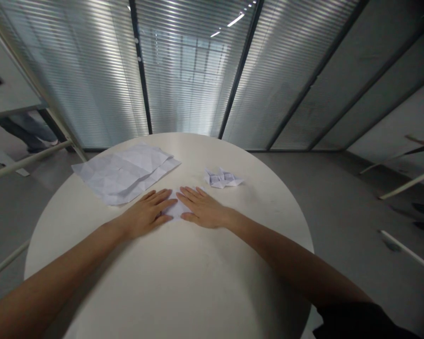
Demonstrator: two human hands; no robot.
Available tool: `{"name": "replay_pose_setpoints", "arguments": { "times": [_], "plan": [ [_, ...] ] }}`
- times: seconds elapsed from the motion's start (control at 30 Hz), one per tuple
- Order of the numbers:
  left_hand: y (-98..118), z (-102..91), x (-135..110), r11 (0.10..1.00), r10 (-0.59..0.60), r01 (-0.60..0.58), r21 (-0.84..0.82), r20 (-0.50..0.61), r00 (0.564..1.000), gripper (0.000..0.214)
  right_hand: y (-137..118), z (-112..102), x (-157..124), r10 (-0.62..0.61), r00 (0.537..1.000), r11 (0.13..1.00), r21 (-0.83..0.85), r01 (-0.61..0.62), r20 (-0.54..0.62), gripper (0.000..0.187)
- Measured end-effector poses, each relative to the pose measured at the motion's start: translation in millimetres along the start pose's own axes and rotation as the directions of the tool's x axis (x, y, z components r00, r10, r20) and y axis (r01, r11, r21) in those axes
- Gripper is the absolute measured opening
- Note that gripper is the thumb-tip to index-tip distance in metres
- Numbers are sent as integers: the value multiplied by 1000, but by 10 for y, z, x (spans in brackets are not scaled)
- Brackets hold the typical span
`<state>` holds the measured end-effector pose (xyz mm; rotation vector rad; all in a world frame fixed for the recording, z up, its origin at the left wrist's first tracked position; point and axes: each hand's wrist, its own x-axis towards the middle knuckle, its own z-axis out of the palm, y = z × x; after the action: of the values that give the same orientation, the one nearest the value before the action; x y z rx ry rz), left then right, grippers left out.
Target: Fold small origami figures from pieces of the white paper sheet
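My guess: far-right folded shape [223,179] is done; my left fingers [166,204] and right fingers [184,199] lie flat, ungripping, on unfinished-looking paper [175,210].

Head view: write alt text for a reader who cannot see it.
A person's left hand and right hand lie flat over a small white paper on a round white table. Creased sheets lie beyond the left hand, a folded paper shape beyond the right; slatted blinds hang behind.
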<state>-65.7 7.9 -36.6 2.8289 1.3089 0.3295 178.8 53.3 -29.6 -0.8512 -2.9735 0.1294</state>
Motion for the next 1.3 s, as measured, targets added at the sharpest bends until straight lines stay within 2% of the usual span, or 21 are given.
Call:
{"name": "replay_pose_setpoints", "arguments": {
  "times": [0.13, 0.23, 0.3, 0.47, 0.6, 0.73, 0.87, 0.93, 1.03, 1.13, 1.2, 1.3],
  "plan": [
    [-26, -18, -23, 1000, -30, 29, 10, 42, 999, 56, 98, -38, -207, 48, 998, 999, 11, -48, 37, 63],
    [-23, -18, -32, 999, -47, 47, -25, 20, 999, 60, 143, -70, -313, 58, 998, 998, 35, -59, 39, 60],
    [-16, -17, -39, 997, -70, 69, -43, -13, 997, 67, 151, -100, -324, 64, 998, 996, 62, -64, 0, 62],
    [9, -21, -50, 990, -131, 128, -54, -48, 990, 84, 132, -204, -124, 109, 977, 989, 115, -89, -183, 85],
    [25, -15, -49, 987, -152, 148, -60, -67, 986, 89, 107, -250, 121, 94, 982, 989, 128, -73, -166, 93],
    [18, 18, -53, 984, -169, 164, -68, -88, 982, 94, 90, -276, 296, 101, 984, 986, 146, -79, -149, 77],
    [17, 37, -52, 980, -193, 185, -75, -130, 972, 99, 18, -418, 352, 70, 985, 986, 164, -44, -157, 40],
    [39, 7, -48, 978, -200, 187, -89, -184, 962, 99, -63, -543, 316, 19, 976, 990, 140, 12, -219, 24],
    [91, -80, -53, 986, -159, 133, -99, -337, 928, 81, -213, -699, 160, -80, 922, 993, 46, 105, -379, 9],
    [147, -142, -74, 998, 14, -40, -50, -446, 895, 42, -314, -672, -102, -168, 839, 986, -73, 153, -518, 15],
    [188, -142, -82, 984, 155, -179, -18, -420, 894, 23, -325, -534, -300, -214, 817, 977, -137, 166, -536, 16],
    [254, -105, -67, 957, 270, -290, -15, -324, 907, 14, -278, -261, -559, -248, 839, 968, -155, 196, -484, 12]
  ]
}}
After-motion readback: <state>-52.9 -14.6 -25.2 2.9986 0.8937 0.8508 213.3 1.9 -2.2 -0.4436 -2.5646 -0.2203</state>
